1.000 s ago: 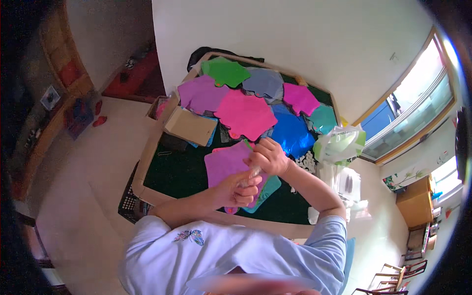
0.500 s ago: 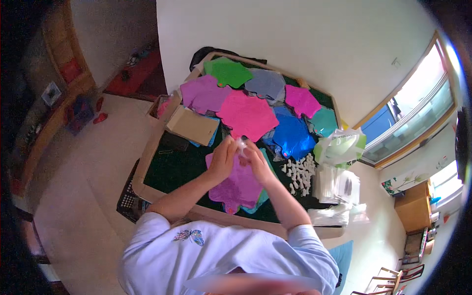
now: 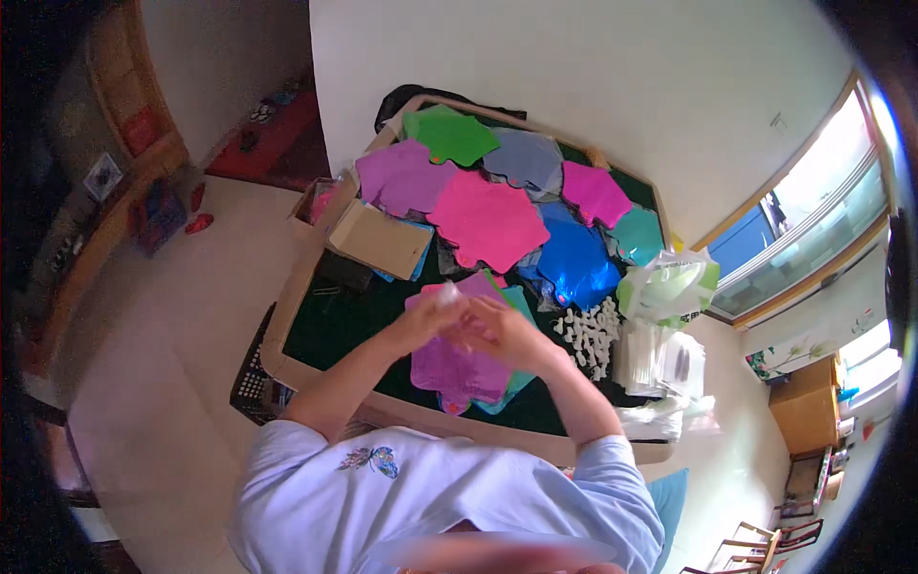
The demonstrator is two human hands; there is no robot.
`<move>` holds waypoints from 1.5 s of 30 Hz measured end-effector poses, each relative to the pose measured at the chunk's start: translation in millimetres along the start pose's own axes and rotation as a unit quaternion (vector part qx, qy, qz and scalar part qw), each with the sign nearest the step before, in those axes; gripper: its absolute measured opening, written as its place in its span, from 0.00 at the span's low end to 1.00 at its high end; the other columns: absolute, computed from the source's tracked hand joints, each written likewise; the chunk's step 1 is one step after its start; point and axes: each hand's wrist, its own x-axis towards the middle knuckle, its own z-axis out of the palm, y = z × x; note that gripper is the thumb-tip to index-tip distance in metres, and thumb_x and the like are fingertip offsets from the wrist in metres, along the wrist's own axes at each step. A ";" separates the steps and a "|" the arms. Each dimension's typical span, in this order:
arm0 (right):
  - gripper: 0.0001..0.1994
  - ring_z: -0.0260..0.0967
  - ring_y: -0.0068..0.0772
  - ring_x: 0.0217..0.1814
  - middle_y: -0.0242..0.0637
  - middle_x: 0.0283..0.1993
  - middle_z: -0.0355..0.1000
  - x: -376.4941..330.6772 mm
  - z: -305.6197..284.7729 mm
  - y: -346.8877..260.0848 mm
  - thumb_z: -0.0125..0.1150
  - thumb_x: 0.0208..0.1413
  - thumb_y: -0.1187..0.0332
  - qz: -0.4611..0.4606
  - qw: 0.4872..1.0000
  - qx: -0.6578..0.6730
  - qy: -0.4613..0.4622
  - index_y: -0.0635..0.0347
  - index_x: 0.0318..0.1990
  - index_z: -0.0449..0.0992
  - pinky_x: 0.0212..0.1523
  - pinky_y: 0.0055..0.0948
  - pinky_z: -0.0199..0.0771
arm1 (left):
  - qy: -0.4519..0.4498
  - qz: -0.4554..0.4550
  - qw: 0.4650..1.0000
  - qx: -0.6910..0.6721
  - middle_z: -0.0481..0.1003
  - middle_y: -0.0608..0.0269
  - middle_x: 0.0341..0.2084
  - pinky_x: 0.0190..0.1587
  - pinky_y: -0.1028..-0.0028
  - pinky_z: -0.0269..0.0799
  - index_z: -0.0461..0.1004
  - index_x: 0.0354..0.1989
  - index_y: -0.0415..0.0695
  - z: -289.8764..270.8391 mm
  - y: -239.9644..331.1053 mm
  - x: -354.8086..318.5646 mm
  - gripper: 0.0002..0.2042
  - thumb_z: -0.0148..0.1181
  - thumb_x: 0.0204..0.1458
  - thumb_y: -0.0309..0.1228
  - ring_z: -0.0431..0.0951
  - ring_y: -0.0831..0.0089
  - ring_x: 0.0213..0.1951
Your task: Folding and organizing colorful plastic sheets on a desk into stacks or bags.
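Our left hand [image 3: 424,320] and right hand [image 3: 502,330] pinch one small clear piece [image 3: 449,295] together above the purple sheet [image 3: 454,364]; white pieces [image 3: 588,335] lie at three o'clock. We should keep fingertips close and steady.

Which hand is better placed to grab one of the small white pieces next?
Probably the right hand: the pile of small white pieces lies just to its right, while the left hand is on the far side.

A small clear plastic piece [image 3: 449,295] is pinched over the purple foil sheet [image 3: 454,364].
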 end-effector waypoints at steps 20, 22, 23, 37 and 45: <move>0.08 0.49 0.20 0.10 0.28 0.11 0.52 10.3 9.5 -37.2 0.47 0.58 0.66 -0.135 0.570 0.809 -0.056 0.62 0.34 0.65 0.10 0.23 0.49 | -0.325 -0.218 0.849 -0.354 0.51 0.74 0.07 0.08 0.82 0.47 0.57 0.25 0.51 83.4 65.4 -52.1 0.15 0.46 0.54 0.48 0.52 0.81 0.07; 0.12 0.43 0.15 0.09 0.24 0.12 0.45 13.1 7.9 -38.5 0.42 0.60 0.61 -0.051 0.545 0.831 -0.099 0.61 0.34 0.65 0.09 0.18 0.43 | -0.286 -0.241 0.868 -0.327 0.52 0.74 0.08 0.08 0.81 0.46 0.57 0.22 0.51 72.5 43.5 -50.6 0.16 0.49 0.53 0.46 0.51 0.81 0.07; 0.12 0.43 0.15 0.09 0.24 0.12 0.45 15.7 10.9 -37.1 0.42 0.60 0.61 -0.049 0.543 0.832 -0.103 0.61 0.34 0.65 0.09 0.18 0.43 | -0.243 -0.261 0.885 -0.299 0.53 0.75 0.08 0.08 0.81 0.44 0.57 0.19 0.51 63.9 27.4 -48.4 0.16 0.52 0.52 0.45 0.51 0.82 0.07; 0.07 0.56 0.17 0.24 0.29 0.24 0.60 74.7 122.7 -12.7 0.42 0.60 0.70 0.093 0.862 0.434 0.244 0.62 0.35 0.66 0.22 0.18 0.58 | 0.316 0.286 0.854 0.298 0.70 0.63 0.21 0.22 0.78 0.65 0.67 0.44 0.35 -6.5 -36.1 -70.3 0.12 0.47 0.56 0.30 0.68 0.77 0.18; 0.15 0.61 0.31 0.47 0.40 0.44 0.63 80.4 125.7 -14.5 0.50 0.50 0.81 -0.042 0.945 0.203 0.252 0.62 0.47 0.62 0.44 0.26 0.64 | 0.392 0.098 0.895 0.189 0.70 0.67 0.21 0.23 0.79 0.68 0.71 0.40 0.40 -119.8 17.2 -104.4 0.11 0.46 0.57 0.33 0.69 0.81 0.21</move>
